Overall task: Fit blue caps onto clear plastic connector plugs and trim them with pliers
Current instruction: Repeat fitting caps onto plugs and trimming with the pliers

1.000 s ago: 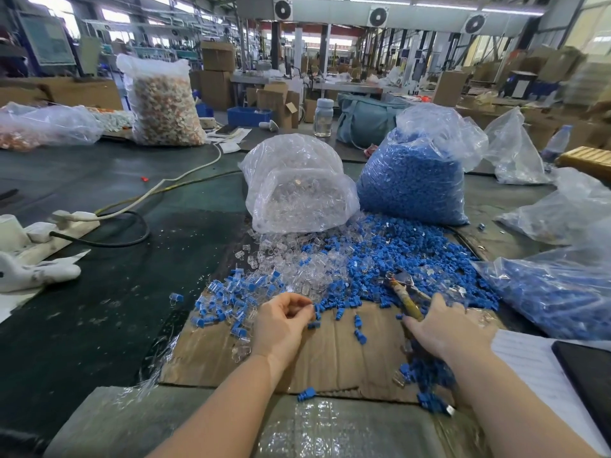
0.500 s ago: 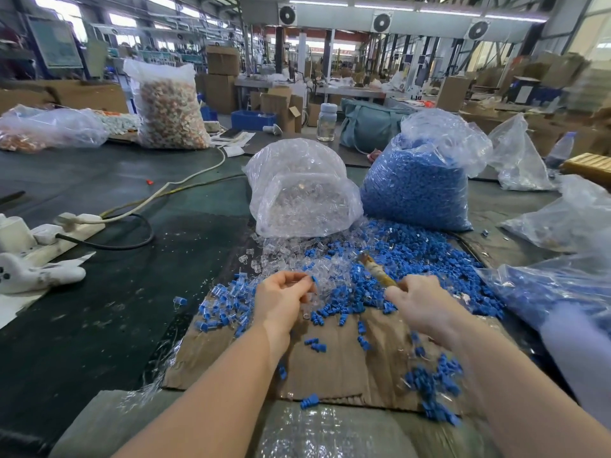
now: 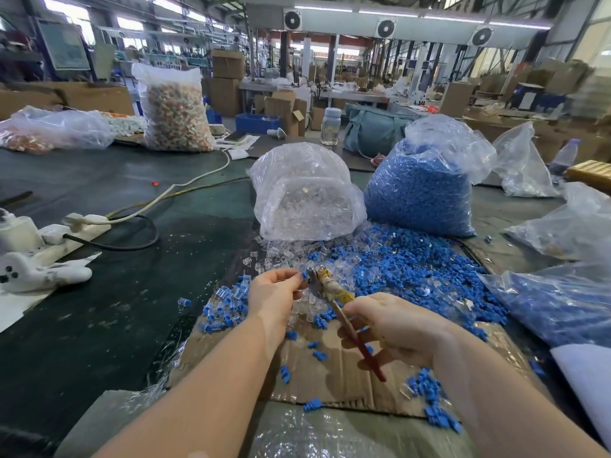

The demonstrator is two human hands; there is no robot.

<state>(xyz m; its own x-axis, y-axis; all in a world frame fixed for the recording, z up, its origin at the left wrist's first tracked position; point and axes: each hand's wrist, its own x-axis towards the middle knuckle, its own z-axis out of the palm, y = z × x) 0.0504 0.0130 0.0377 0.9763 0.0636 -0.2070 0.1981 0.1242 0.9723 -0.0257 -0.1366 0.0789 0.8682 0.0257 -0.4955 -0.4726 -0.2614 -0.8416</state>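
The left hand [image 3: 274, 299] pinches a small blue-capped clear plastic plug [image 3: 304, 275] at the jaws of worn yellow-and-red-handled pliers [image 3: 344, 309], gripped by the right hand [image 3: 393, 328] at five o'clock. Both hover over a brown cardboard sheet [image 3: 330, 375] on the dark green desk [image 3: 99, 309]; loose blue caps [image 3: 413, 262] lie at one o'clock.

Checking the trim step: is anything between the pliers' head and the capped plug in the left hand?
Nothing visible. The left hand pinches the capped plug right at the head of the pliers, which the right hand grips.
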